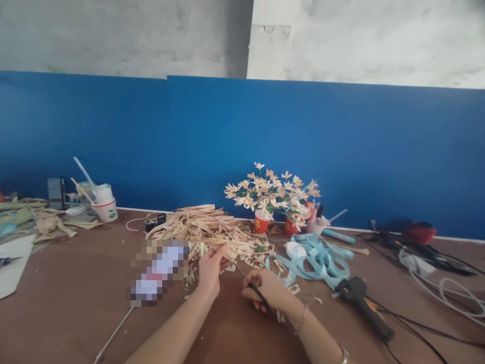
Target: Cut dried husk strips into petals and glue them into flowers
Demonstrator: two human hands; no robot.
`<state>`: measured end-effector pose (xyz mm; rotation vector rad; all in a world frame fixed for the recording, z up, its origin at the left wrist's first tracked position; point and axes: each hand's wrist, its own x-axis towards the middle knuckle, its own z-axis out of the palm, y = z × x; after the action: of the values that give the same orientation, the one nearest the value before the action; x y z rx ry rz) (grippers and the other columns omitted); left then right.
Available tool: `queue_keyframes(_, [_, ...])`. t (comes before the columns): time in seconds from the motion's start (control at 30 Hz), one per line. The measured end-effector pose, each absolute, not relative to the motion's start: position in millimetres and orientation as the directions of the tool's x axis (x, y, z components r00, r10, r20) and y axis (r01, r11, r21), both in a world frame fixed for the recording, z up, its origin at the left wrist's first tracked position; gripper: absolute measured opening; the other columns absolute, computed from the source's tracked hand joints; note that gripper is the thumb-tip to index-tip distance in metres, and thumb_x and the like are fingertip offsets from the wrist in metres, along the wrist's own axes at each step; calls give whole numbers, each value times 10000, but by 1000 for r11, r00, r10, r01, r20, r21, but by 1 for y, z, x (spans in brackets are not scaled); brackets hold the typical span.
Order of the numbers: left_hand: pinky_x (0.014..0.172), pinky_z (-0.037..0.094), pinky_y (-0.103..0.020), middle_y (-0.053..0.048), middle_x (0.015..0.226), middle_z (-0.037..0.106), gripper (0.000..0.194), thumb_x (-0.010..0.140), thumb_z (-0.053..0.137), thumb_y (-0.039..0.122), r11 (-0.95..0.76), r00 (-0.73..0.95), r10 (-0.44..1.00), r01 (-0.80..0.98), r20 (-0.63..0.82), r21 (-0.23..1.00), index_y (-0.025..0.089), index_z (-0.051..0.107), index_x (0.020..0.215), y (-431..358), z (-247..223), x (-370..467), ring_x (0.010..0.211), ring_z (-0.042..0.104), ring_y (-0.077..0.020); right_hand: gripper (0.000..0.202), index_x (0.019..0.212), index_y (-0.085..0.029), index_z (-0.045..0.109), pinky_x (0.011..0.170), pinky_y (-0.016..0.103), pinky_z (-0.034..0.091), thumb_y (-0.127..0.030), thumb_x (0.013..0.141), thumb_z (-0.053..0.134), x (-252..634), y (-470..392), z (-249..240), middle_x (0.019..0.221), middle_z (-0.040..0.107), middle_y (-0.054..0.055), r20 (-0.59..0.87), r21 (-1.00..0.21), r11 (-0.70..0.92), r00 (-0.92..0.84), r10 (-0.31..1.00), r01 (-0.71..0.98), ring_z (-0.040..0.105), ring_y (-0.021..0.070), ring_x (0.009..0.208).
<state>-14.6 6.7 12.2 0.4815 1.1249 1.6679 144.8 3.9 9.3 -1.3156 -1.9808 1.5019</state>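
A red-rimmed white cup [106,212] stands near the blue partition [197,136], with a grey wall [113,38] behind.

Two hands [209,270]; one pair of scissors [258,294] in the right hand [273,289]; one glue gun [359,299] to its right.

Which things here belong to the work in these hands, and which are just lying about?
Seemingly in use:
scissors, in the right hand
dried strips, piled by the left hand

Apparently just lying about, untouched:
blue ribbon
glue gun
white cup
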Motion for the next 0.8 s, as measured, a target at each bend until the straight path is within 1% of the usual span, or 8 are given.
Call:
queue_keyframes(0.1, [490,487,-213,13,568,623,296,515,765,319,-50,-407,889,-541,-210,840,142,554,622,6,14,-14,499,580,-104,148,722,-171,515,307,135,321,-275,645,586,143,4,8,406,513,-85,-256,-884,20,-518,816,467,442,61,315])
queue_keyframes(0.23, [479,481,-204,0,594,639,294,519,769,299,-57,-410,885,-565,-220,823,130,575,662,6,16,-13,502,583,-101,138,712,-172,508,302,137,310,-269,646,581,141,2,10,393,512,-85,-266,-884,5,-512,817,468,433,62,301])
queue_keyframes(0.43, [495,478,-205,9,600,639,294,523,770,305,-45,-402,887,-566,-228,823,134,600,691,4,16,-12,520,585,-101,127,700,-172,496,296,134,300,-250,646,581,139,0,13,391,511,-87,-263,-885,-4,-491,831,466,427,58,291])
queue_keyframes(0.6, [507,486,-205,11,602,641,280,531,767,309,-40,-390,894,-559,-220,828,139,599,678,4,16,-12,518,586,-99,132,701,-170,513,297,138,294,-270,654,584,141,-1,17,383,499,-86,-257,-882,16,-507,823,471,422,61,297])
queue_keyframes(0.8, [487,490,-197,11,602,638,278,519,785,275,-58,-394,890,-600,-231,798,132,601,670,5,12,-11,502,578,-90,128,711,-169,507,294,139,303,-258,647,573,141,-1,18,385,505,-85,-269,-884,6,-516,813,468,417,61,295])
